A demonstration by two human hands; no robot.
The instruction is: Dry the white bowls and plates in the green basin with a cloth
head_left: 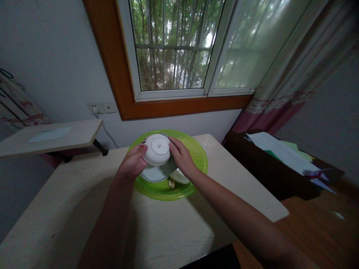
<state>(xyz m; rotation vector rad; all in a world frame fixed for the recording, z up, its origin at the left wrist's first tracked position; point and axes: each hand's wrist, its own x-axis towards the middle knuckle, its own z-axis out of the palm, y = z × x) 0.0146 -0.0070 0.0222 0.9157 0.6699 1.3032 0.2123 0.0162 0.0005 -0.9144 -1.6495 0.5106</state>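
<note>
A white ceramic bowl [157, 148] is held above the green plastic basket [202, 158], tipped so that its underside and foot ring face the camera; small red marks show on the base. The left hand [132, 163] pinches the bowl at the basket's left side, thumb on the outer wall and fingers mostly hidden behind. The right hand [182, 154] grips the opposite side, thumb against the bowl, with a grey-green cloth [169, 167] hanging below it; how its other fingers are bent cannot be told.

Inside the basket, beneath the held bowl, lie a white plate [153, 175], a second white bowl [181, 177] partly covered by the right hand and cloth, and some pale wooden sticks [171, 183]. Under the basket is a pale wood-grain table [241, 190]; left of the basket stands a raised shelf [75, 139], and behind it a window [174, 71].
</note>
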